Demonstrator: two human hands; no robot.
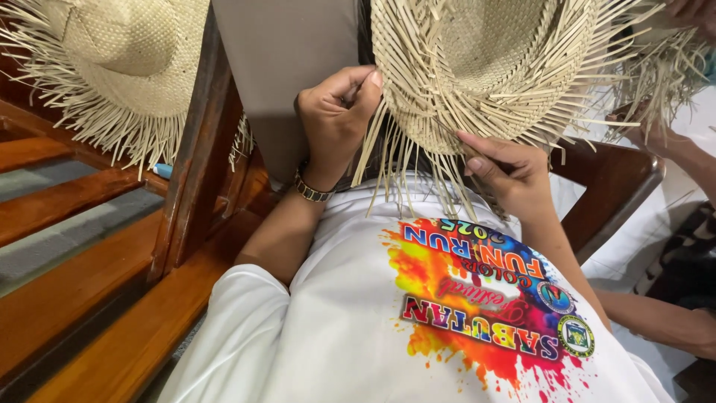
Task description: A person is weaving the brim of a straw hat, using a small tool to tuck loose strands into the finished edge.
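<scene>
A half-woven straw hat [485, 67] with loose strands fringing its brim hangs in front of me at the top centre. My left hand [335, 119], a dark and gold bracelet on its wrist, pinches strands at the hat's left brim edge. Under the brim's lower right edge, my right hand [511, 175] grips the weave with thumb and fingers. Below both hands lies my white shirt [358, 321] with a bright multicoloured print.
A second fringed straw hat [119, 67] rests at the top left on a wooden bench with slats [82, 209]. Another person's arm [664, 321] and a hand with more straw [671, 60] are at the right. A wooden armrest [619, 179] sits behind my right hand.
</scene>
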